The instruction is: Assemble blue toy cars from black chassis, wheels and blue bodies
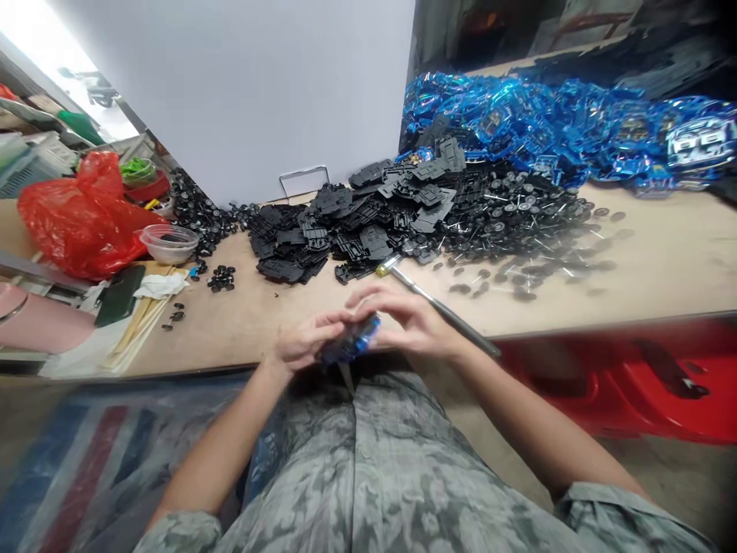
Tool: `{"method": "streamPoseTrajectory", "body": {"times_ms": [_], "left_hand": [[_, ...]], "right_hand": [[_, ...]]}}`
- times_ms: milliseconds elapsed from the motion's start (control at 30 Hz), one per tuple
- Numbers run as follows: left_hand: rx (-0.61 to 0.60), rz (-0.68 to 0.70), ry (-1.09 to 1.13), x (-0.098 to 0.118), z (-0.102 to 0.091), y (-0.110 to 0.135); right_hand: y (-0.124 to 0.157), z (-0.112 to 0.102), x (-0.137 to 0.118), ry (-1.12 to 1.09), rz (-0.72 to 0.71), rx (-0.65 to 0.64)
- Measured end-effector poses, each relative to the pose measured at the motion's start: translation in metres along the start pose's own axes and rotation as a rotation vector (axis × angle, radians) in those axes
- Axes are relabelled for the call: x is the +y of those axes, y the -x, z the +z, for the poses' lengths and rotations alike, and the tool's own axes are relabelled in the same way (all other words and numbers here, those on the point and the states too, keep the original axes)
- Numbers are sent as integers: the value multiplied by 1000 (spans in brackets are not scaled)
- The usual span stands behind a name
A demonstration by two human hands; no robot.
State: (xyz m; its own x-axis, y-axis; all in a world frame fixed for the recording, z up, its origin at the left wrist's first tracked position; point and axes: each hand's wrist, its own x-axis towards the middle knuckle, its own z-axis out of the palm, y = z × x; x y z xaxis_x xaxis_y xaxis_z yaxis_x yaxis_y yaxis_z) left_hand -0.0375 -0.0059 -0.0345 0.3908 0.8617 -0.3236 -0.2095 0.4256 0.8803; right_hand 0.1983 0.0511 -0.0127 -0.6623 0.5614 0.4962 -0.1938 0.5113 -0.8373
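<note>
Both hands meet at the table's near edge around a small blue and black toy car body (352, 340). My left hand (302, 342) grips it from the left, fingers curled round it. My right hand (406, 319) closes on it from the right and above, fingertips pressed on its top. A thin pale piece (347, 376) sticks down below the car. Just behind my right hand a screwdriver (437, 307) with a yellow tip lies on the wooden table (633, 269).
A heap of black plastic chassis parts (357, 223) and wheels on axles (518, 215) covers the table's middle. Shiny blue car shells (564, 130) pile up at the back right. A red bag (86, 215) and clear bowl (168, 243) sit left; red bin (622, 384) right.
</note>
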Motion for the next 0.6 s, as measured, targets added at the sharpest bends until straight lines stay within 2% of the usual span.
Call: {"method": "streamPoseTrajectory", "body": {"times_ms": [67, 133, 233, 367, 600], "left_hand": [[89, 171, -83, 1, 7, -1], [189, 407, -244, 4, 14, 4], [330, 636, -524, 7, 24, 13], [452, 708, -619, 4, 35, 17], [487, 723, -602, 0, 44, 22]], "right_hand": [[-4, 5, 7, 14, 2, 109], [-4, 12, 12, 57, 44, 199], [-1, 23, 15, 97, 77, 246], [0, 29, 15, 100, 63, 284], [1, 33, 7, 176, 6, 257]]}}
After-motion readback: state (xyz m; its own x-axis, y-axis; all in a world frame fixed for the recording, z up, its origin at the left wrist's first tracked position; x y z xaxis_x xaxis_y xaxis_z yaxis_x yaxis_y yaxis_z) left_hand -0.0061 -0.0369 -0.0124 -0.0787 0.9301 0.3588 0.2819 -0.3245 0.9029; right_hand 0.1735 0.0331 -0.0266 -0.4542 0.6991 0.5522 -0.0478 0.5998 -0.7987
